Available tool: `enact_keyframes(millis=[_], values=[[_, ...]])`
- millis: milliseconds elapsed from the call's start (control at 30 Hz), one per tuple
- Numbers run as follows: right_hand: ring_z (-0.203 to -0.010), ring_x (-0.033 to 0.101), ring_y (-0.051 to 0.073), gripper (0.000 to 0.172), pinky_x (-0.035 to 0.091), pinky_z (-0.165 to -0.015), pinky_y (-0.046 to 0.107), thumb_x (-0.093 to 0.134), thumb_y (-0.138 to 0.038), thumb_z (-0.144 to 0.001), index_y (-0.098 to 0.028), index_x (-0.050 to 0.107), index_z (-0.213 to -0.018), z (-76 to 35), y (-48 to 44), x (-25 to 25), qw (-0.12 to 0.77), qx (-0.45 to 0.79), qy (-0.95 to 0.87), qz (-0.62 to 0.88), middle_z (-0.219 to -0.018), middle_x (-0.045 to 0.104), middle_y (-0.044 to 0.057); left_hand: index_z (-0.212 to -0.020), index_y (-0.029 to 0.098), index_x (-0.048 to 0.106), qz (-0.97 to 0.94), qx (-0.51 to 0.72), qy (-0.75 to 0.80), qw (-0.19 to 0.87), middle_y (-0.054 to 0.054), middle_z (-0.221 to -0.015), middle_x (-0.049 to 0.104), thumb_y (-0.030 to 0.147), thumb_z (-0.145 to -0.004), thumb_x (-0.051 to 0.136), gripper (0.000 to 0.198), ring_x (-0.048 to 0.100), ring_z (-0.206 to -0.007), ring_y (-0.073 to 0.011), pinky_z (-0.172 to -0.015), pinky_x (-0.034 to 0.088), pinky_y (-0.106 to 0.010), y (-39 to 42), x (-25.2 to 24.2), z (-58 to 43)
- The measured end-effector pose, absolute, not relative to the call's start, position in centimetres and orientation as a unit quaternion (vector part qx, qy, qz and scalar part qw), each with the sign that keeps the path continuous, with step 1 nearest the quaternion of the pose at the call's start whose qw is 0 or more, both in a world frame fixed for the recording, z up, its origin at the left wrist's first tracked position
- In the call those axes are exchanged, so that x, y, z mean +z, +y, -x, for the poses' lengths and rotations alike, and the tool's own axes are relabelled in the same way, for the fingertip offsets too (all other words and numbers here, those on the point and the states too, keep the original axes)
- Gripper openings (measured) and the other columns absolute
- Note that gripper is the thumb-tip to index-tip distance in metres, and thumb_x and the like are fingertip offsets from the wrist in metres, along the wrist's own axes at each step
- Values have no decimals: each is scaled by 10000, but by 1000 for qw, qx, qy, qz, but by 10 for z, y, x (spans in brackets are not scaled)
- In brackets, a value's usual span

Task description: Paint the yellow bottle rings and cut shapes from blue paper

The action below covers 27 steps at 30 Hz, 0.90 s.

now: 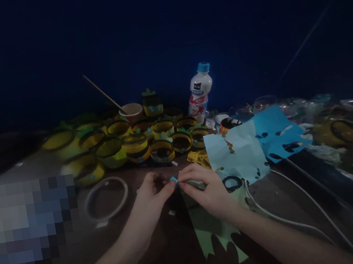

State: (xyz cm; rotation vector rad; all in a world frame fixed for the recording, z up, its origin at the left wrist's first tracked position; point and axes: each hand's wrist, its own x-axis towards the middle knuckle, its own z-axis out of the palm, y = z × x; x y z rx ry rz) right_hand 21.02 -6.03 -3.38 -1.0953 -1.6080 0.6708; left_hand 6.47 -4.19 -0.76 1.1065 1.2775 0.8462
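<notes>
A small blue piece [174, 179], perhaps paper, sits between the fingertips of both hands just above the dark table. My left hand [150, 198] is closed in a pinch on its left side. From the right, my right hand [207, 187] has its thumb and fingers pressed together at the piece's edge. Green paper [201, 226] with a jagged cut end lies under my right hand. Beside that wrist show the black loops of what look like scissors [233, 182]. A light blue sheet [236, 151] with cut-outs lies just beyond, overlapping a deeper blue sheet [280, 131].
Several yellow-and-black ring-shaped pieces [136, 147] stand at the back left. Behind them is a paper cup [131, 111] with a stick. A blue-capped bottle [200, 94] stands nearby. A pale ring [126, 193] lies left; a white cable [287, 221] runs right.
</notes>
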Motion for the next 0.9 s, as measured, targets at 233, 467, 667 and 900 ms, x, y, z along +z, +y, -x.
enact_keyframes(millis=[233,467,667,900], values=[[-778,584,153,113,459,-715,298,566,-124,-781,-202,646,-766,-210,-61,-33,514,289,-668,455,-800,623,29,-848,153,570,-507,324,542,587,-13,-785,587,344,-716,602,235,517,-742,-160,-644,393,-267,-43,-4,-64],[-785,563,163,87,448,-724,302,525,-136,-784,-185,597,-776,-212,-63,-28,500,306,-669,457,-797,599,37,-774,152,549,-486,328,530,612,12,-719,565,332,-698,624,209,509,-689,-135,-620,397,-246,-43,-4,-64],[-789,555,166,78,442,-723,307,516,-152,-791,-191,583,-785,-212,-63,-26,493,312,-673,455,-804,596,35,-766,158,548,-474,334,523,625,15,-725,569,315,-687,636,197,515,-680,-129,-610,394,-237,-45,-2,-67],[-747,536,148,99,417,-701,283,509,-117,-791,-190,561,-749,-211,-63,-29,487,304,-661,484,-758,573,8,-770,161,555,-495,298,496,648,13,-678,568,272,-667,624,167,512,-632,-134,-578,379,-241,-40,3,-63]])
